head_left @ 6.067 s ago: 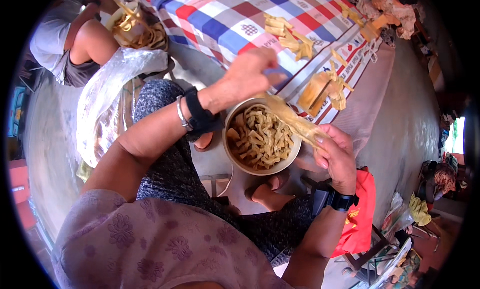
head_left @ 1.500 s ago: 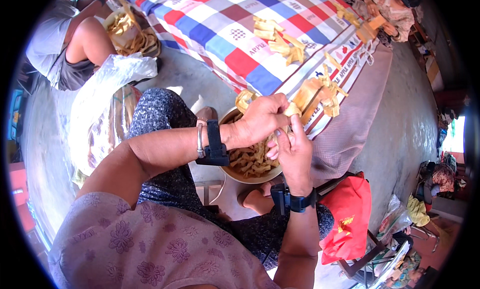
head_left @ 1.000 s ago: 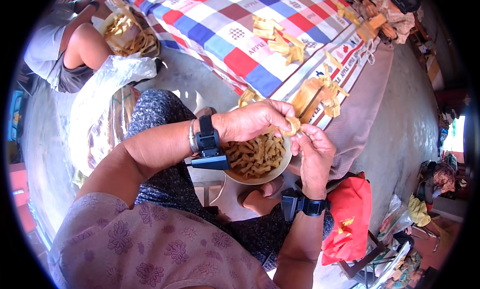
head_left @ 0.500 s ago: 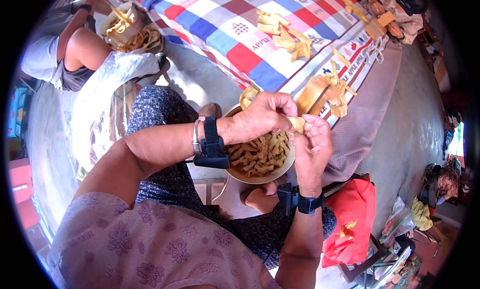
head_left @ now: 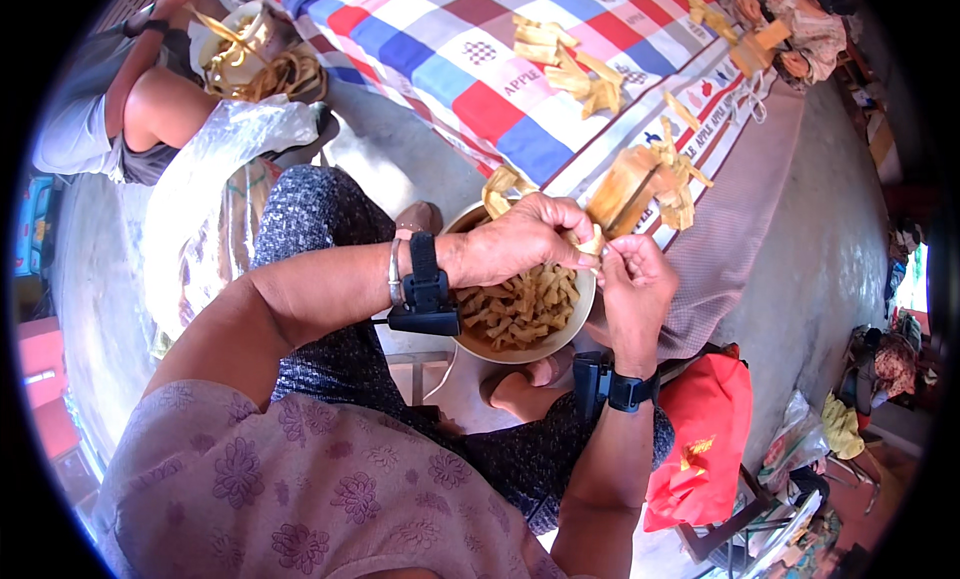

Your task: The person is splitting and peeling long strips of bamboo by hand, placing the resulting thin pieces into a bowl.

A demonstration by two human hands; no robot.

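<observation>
Both hands meet over the right rim of a pale round bowl point(head_left: 576, 325) filled with short, curled tan pieces point(head_left: 510, 309). My left hand point(head_left: 530, 241), palm down, pinches a small folded pale-yellow strip point(head_left: 592, 245), and my right hand point(head_left: 636, 287) pinches it from the lower right, fingers curled. More yellow strips point(head_left: 502, 191) rest at the bowl's back. Just beyond my hands, a flat tan piece with narrow strips point(head_left: 630, 184) lies on the checked cloth point(head_left: 500, 139).
Another person point(head_left: 160, 109) sits at upper left beside a pail of strips point(head_left: 250, 49). A plastic-wrapped bundle point(head_left: 200, 239) stands left of my knee, a red bag point(head_left: 695, 449) at my right. More strips point(head_left: 580, 79) lie farther on the cloth, near another person's hands point(head_left: 795, 59) at upper right.
The long flat strip spread between my hands six seconds ago is gone; they now pinch a small folded piece close together. In the last half second my right hand has shifted slightly right.
</observation>
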